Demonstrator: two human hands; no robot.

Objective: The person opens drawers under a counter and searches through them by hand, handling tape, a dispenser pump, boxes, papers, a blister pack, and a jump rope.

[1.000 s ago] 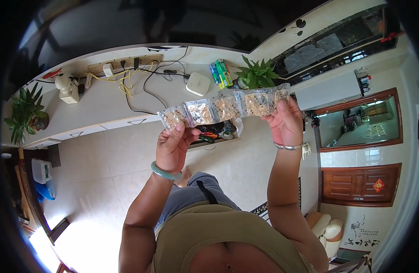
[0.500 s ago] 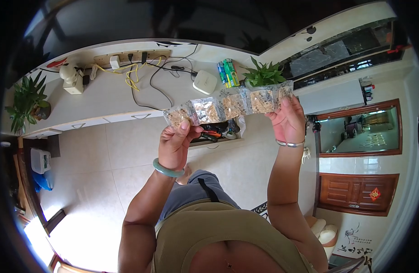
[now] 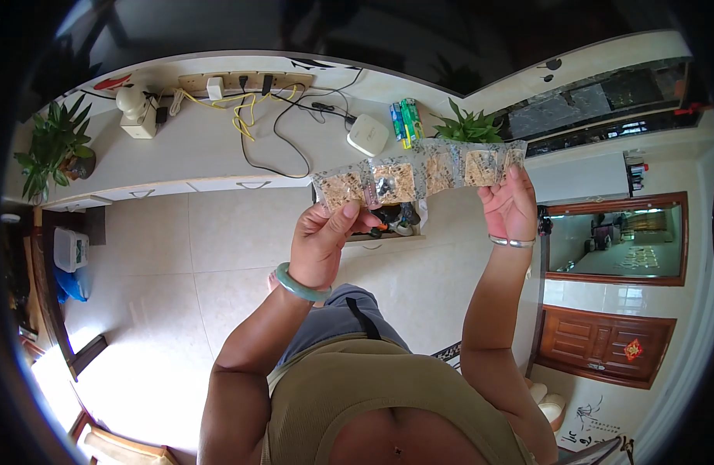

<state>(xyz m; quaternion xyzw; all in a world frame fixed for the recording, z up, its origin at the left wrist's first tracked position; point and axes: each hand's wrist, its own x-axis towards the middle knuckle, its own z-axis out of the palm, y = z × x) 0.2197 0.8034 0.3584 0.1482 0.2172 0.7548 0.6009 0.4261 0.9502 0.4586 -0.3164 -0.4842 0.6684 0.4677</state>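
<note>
A strip of joined clear packets [image 3: 393, 183] with tan, crumbly contents and dark printing stretches between my two hands. My left hand [image 3: 330, 236], with a green bangle at its wrist, pinches the strip's left end between thumb and fingers. At the right end, my right hand [image 3: 510, 203], wearing a silver bracelet, grips the last packet with the thumb in front. The strip is held up before an open drawer [image 3: 388, 239] whose contents it partly hides.
Behind the strip runs a long white cabinet [image 3: 194, 147] bearing a white router box [image 3: 367, 136], cables, a white camera-like device [image 3: 136, 112], green packs [image 3: 406, 122] and potted plants [image 3: 51, 147]. A large black screen [image 3: 241, 35] stands above. A wooden door [image 3: 605, 345] is at right.
Both hands and the strip have shifted slightly right in view, along with the room around them. The strip stays held at both ends.
</note>
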